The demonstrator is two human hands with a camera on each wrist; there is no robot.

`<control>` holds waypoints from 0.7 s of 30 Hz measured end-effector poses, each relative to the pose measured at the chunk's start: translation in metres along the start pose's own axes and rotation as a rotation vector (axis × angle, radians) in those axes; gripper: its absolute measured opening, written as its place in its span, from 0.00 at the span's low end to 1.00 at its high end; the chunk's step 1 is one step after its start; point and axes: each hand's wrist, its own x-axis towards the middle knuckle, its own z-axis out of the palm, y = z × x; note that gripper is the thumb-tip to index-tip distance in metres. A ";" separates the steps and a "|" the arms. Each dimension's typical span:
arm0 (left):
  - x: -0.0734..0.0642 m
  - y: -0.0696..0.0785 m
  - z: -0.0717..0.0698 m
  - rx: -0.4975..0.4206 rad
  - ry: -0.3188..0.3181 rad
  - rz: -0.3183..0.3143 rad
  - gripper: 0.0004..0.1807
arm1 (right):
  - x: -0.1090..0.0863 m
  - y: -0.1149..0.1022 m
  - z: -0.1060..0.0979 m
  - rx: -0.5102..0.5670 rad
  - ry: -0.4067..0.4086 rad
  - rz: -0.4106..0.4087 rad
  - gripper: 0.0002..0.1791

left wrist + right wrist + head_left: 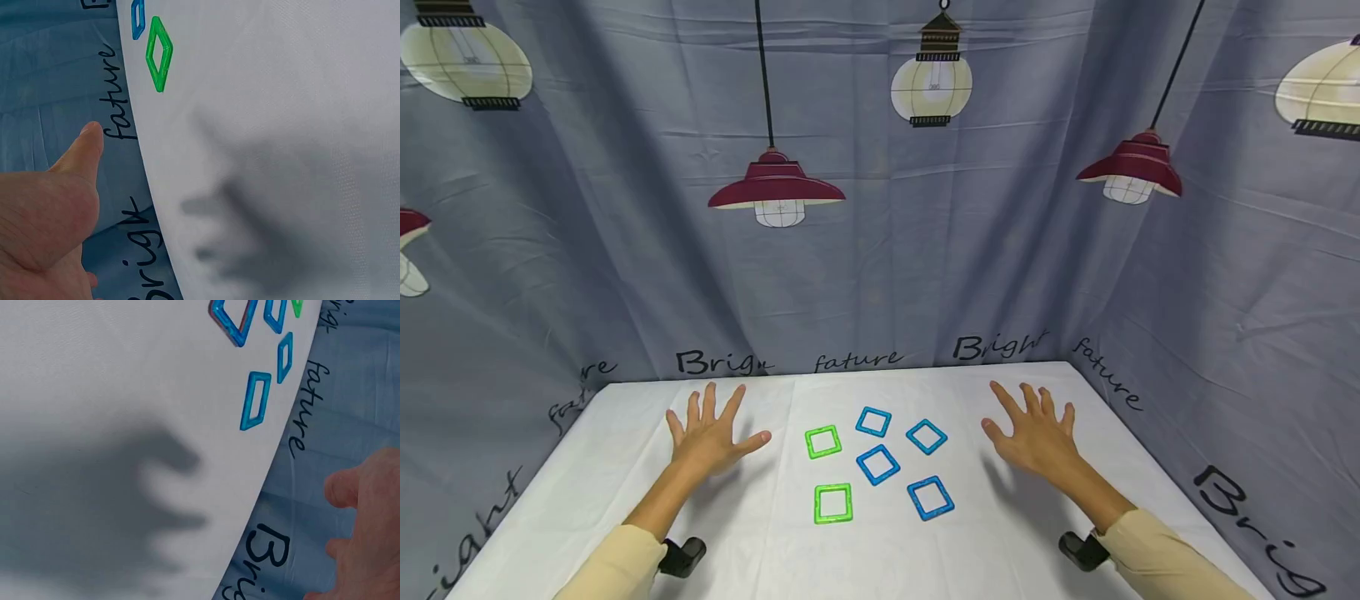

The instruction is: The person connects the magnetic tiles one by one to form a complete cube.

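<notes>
My left hand (706, 440) hovers over the left of the table with its fingers spread, holding nothing. On the other side my right hand (1037, 433) is held the same way, fingers apart, above its shadow. Between them lie flat square plastic frames. Two are green: an upper green frame (823, 442) and a lower green frame (833, 503), nearest my left hand. Several are blue: a back blue frame (860, 422), a middle blue frame (891, 472), a right blue frame (940, 432) and a front blue frame (950, 498). None touches a hand.
A white cloth covers the table (775, 550). Grey-blue curtains (880, 275) printed with lamps and lettering stand behind and at both sides, meeting the table's back edge. Black wrist mounts (682, 557) sit at both of my cuffs.
</notes>
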 end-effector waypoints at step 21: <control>-0.002 0.019 0.002 0.026 -0.012 0.045 0.52 | 0.010 -0.036 0.010 0.003 -0.020 -0.040 0.38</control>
